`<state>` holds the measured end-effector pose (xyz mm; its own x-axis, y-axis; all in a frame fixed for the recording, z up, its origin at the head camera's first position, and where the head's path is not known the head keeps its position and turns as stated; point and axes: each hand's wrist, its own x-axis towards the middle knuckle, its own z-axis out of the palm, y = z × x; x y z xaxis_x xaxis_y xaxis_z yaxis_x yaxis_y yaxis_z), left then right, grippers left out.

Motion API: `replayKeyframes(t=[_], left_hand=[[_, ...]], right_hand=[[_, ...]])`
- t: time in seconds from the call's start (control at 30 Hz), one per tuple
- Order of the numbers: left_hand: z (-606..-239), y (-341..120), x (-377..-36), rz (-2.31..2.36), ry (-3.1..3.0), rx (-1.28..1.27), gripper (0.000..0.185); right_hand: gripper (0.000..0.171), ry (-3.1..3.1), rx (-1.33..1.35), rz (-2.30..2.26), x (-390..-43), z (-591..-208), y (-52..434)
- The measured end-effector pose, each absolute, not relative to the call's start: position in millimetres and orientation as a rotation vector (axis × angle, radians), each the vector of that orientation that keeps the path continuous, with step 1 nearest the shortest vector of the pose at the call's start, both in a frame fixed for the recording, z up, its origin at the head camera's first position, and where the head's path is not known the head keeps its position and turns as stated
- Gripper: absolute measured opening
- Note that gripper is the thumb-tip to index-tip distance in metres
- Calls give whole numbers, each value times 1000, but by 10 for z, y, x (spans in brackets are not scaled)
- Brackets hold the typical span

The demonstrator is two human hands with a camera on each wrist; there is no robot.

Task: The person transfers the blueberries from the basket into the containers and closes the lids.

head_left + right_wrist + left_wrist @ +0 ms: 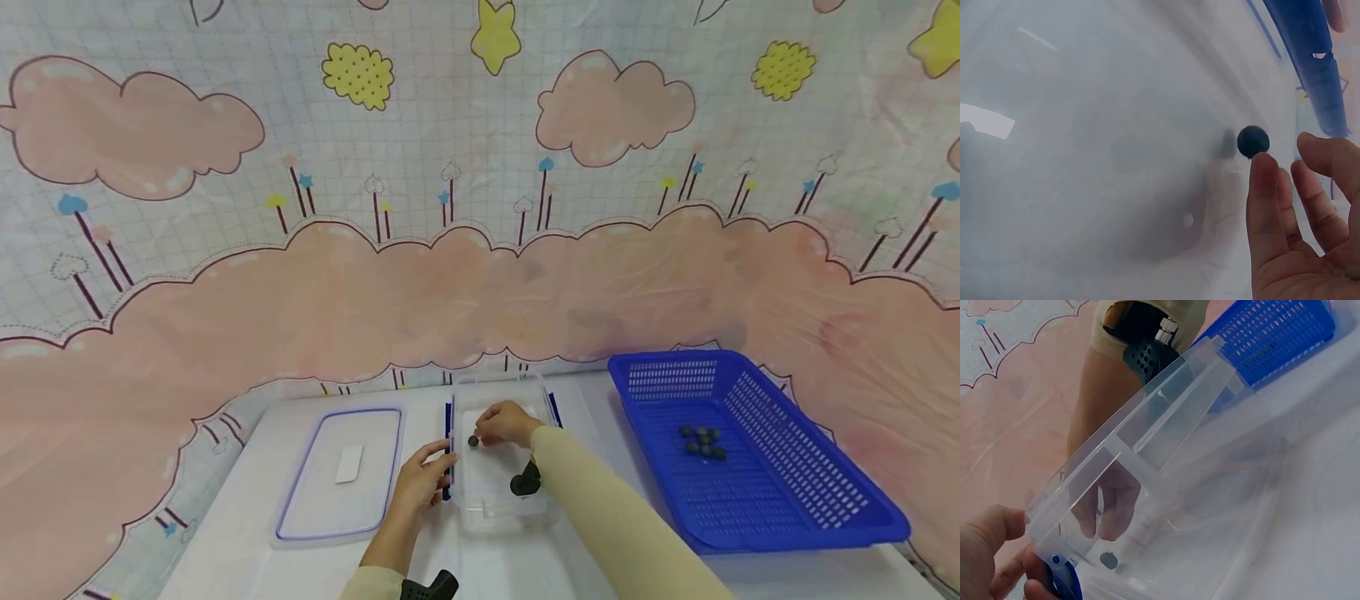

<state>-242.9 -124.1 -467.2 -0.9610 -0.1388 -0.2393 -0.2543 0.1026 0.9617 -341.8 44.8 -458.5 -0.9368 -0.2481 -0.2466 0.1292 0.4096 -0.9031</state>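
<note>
One white tabletop [247, 467] carries everything here, backed by one cloth [480, 250] printed with pink clouds and yellow stars. On the right of it lies one blue basket [817, 467] with perforated walls, and in it sit six small dark balls [702, 442], clustered near its far end. In the middle stands one clear box [491, 500], open at the top, with two blue clips, one on each long side; the left clip [447, 450] is the one under the left hand. To the left of the box, just beside it, lies one clear lid [337, 475] with a blue rim, flat on the tabletop. Two hands work at the box. The left hand [420, 483] grips the box's left wall at the clip, thumb on the outside and fingers [1038, 590] curled round the blue clip, as the left wrist view shows. The right hand [508, 423] reaches down into the box from above, its fingers [1266, 187] relaxed and released, grasping nothing. One single dark ball [1252, 141] lies inside the box near its left wall, just beyond the right hand's fingertips; whether a fingertip touches it I cannot tell.
</note>
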Motion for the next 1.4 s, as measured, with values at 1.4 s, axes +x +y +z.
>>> replayKeyframes(t=[1.4], left_hand=[[-4637, -1209, -2391, 2000, 2294, -425, 42]], right_hand=[[49, 2779, 175, -1181, -2921, -4209, 3943]])
